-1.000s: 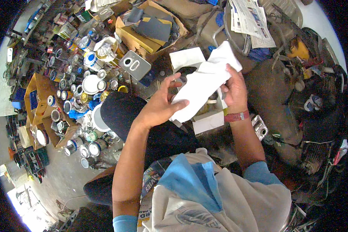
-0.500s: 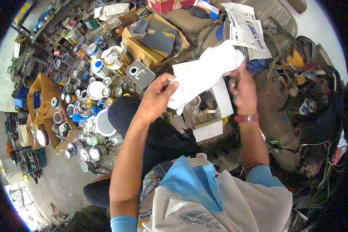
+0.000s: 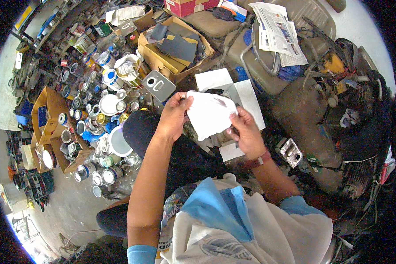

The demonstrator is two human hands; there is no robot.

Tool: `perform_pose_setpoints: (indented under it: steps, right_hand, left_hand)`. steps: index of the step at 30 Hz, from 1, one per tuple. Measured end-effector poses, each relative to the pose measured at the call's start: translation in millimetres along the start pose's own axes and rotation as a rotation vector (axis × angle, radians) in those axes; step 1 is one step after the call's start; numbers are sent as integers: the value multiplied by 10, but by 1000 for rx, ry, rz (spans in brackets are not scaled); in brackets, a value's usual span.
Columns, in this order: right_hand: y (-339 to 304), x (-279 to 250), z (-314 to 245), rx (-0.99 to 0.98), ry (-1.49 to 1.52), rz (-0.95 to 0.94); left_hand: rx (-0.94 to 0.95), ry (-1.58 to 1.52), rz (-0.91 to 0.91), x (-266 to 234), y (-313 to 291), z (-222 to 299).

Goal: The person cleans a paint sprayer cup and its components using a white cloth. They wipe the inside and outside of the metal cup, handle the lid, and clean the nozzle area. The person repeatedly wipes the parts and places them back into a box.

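A white cloth (image 3: 210,115) is stretched between my two hands, folded smaller and held above my lap. My left hand (image 3: 173,115) pinches its upper left corner between thumb and fingers. At the cloth's right edge, my right hand (image 3: 246,131) grips it, thumb on top and fingers curled below. Behind the cloth stands an open white cardboard box (image 3: 250,103), its contents mostly hidden by the cloth. Left of the box, close to my left hand, is a grey metal can (image 3: 159,85) with a round opening and a handle.
Many paint cans (image 3: 113,80) crowd the floor at left. A cardboard box (image 3: 150,55) of dark sandpaper-like sheets sits at the back. Newspapers (image 3: 279,33) lie on a seat at upper right. A silvery can (image 3: 290,152) stands right of my right wrist.
My right hand has come down and nearer, bringing the cloth's far end with it. The cloth went from a long spread to a compact piece, uncovering the box's flaps and the seat behind.
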State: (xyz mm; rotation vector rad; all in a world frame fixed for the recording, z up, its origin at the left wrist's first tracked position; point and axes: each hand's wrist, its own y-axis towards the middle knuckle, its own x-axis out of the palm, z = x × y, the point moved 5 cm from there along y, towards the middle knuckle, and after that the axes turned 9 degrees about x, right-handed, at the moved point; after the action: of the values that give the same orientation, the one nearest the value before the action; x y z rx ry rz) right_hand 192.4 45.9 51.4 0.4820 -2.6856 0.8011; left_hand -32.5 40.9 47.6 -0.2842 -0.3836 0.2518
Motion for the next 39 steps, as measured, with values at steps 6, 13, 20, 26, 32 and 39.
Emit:
perform_pose_setpoints:
  steps: [6, 13, 20, 26, 32, 39]
  right_hand:
    - [-89, 218, -290, -85, -27, -84]
    - [-312, 460, 230, 343, 48, -226]
    - [-199, 127, 177, 208, 270, -201]
    - [-132, 318, 311, 264, 134, -204]
    - [-228, 394, 227, 328, -44, -271]
    - [-262, 778, 58, 200, -154, -385]
  left_hand:
    - [-14, 47, -38, 117, -146, 117]
    - [291, 647, -191, -15, -446, 831]
    - [134, 1183, -415, -510, -966, 1099]
    - [172, 1120, -425, -583, -1181, 998]
    - [42, 922, -358, -711, -1251, 992]
    - [154, 779, -406, -744, -1222, 976]
